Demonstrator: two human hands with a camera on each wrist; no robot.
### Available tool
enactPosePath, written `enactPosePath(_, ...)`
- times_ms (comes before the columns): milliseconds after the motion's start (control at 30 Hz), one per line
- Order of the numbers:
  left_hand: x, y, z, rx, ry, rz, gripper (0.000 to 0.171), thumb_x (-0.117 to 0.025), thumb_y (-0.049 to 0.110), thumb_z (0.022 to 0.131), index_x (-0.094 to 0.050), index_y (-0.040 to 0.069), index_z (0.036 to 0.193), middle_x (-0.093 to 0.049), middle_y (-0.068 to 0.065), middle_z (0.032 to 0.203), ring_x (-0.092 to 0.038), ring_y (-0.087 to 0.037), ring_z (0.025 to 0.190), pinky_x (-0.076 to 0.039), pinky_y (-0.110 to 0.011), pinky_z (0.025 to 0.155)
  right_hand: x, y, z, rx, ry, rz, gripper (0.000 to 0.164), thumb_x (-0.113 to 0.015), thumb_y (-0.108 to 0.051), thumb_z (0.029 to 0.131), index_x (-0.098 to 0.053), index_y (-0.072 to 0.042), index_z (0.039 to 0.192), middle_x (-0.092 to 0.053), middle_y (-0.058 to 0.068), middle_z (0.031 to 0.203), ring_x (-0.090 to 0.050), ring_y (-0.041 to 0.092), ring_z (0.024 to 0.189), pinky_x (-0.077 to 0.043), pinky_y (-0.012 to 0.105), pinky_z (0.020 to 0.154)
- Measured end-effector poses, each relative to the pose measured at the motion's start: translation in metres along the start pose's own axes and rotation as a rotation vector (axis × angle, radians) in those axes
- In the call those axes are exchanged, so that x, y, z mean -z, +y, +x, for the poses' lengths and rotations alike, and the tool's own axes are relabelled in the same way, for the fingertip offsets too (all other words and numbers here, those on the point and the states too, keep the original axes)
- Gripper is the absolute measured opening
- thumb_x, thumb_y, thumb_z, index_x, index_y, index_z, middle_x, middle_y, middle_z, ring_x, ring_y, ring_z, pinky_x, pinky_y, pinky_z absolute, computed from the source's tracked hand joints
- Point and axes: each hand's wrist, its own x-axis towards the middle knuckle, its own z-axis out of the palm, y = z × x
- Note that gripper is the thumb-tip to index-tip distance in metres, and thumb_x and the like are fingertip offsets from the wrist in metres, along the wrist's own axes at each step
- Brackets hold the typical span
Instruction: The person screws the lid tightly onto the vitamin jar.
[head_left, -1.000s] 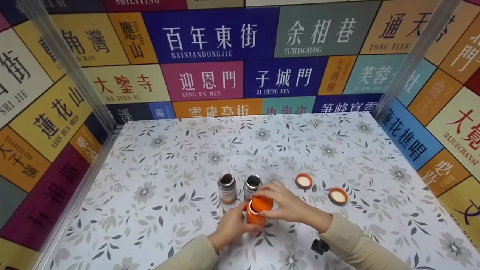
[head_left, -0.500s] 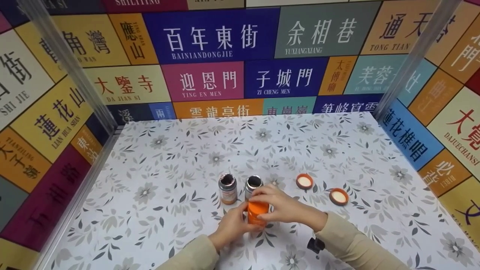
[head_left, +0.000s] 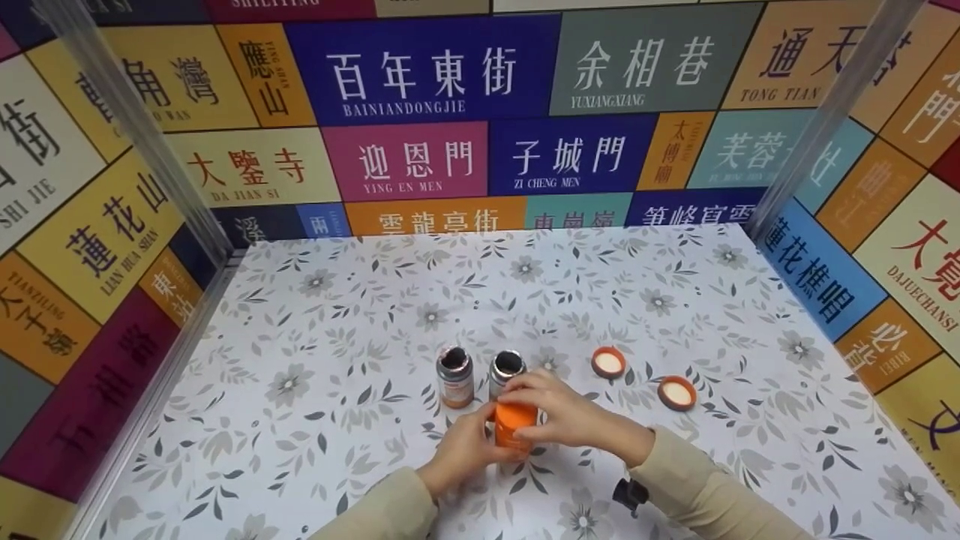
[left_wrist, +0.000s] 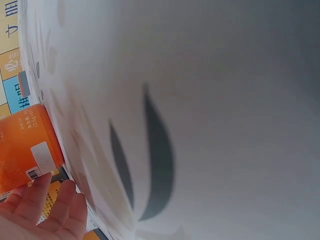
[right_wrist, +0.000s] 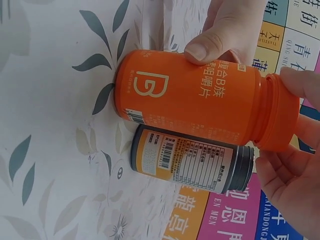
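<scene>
An orange bottle [head_left: 513, 441] with pale lettering stands on the table. My left hand [head_left: 463, 448] grips its body from the left; in the right wrist view the thumb [right_wrist: 202, 47] presses on its side. Over its mouth sits an orange screw cap [right_wrist: 283, 112], which my right hand [head_left: 564, 414] holds between thumb and fingers. Just behind is a grey bottle [head_left: 506, 366], uncapped and partly hidden by the right hand. To its left stands another uncapped grey bottle [head_left: 455, 384] with an orange lower label.
Two orange-and-grey caps lie inside up on the right: a nearer cap [head_left: 677, 394] and a farther cap [head_left: 608, 363]. A flower-patterned cloth [head_left: 360, 300] covers the table. Panels with lettering [head_left: 420, 67] wall it at the back and sides. A small black object [head_left: 630, 493] hangs under the right sleeve.
The orange cap, earlier tilted above the open orange bottle, came down level onto its mouth with the right hand. The left hand kept its grip on the bottle.
</scene>
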Motion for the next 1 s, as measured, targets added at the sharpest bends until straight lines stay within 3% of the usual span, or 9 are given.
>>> enactPosePath(267,0.001,0.0,0.001,0.027,-0.014,0.01,0.067,-0.08,0.041,0.062,-0.056,0.017,0.119,-0.066,-0.004,0.103,-0.06,-0.019,0.089,-0.048,-0.034,0.077,-0.005,-0.001,-0.003,-0.182,0.004,0.097,0.052,-0.072,-0.028,0.072,-0.059,-0.007,0.118,-0.054,0.007,0.117,-0.046,0.023,0.11,-0.042,0.04,0.091)
enactPosePath(467,0.001,0.0,0.002,0.031,-0.013,-0.022,0.066,-0.081,0.042,0.061,-0.057,0.017,0.117,-0.066,0.001,0.096,-0.056,-0.016,0.077,-0.044,-0.027,0.065,-0.01,0.011,-0.013,-0.218,0.014,0.305,0.06,-0.073,-0.028,0.075,-0.051,-0.007,0.127,-0.05,0.009,0.127,-0.043,0.023,0.117,-0.038,0.047,0.096)
enactPosePath(667,0.001,0.0,0.001,0.036,-0.022,-0.029,0.064,-0.081,0.041,0.061,-0.057,0.018,0.115,-0.061,0.004,0.083,-0.049,-0.01,0.068,-0.039,-0.024,0.058,-0.017,0.026,-0.02,-0.164,0.005,0.622,0.06,-0.068,-0.005,0.08,-0.041,0.005,0.132,-0.046,0.023,0.131,-0.046,0.01,0.115,-0.038,0.027,0.098)
enactPosePath(767,0.001,0.001,0.001,0.051,-0.024,-0.029,0.064,-0.081,0.042,0.061,-0.057,0.018,0.115,-0.06,0.006,0.083,-0.047,-0.009,0.067,-0.038,-0.024,0.057,-0.02,0.029,-0.022,-0.175,0.0,0.709,0.06,-0.065,-0.002,0.081,-0.038,0.006,0.134,-0.042,0.026,0.134,-0.044,0.006,0.119,-0.033,0.02,0.1)
enactPosePath(1000,0.002,0.002,0.001,0.059,-0.03,-0.025,0.066,-0.081,0.042,0.061,-0.056,0.019,0.117,-0.062,0.005,0.085,-0.048,-0.01,0.068,-0.039,-0.024,0.058,-0.022,0.026,-0.022,-0.258,0.041,0.63,0.057,-0.069,-0.009,0.079,-0.046,0.0,0.131,-0.048,0.018,0.132,-0.043,0.008,0.121,-0.033,0.024,0.101)
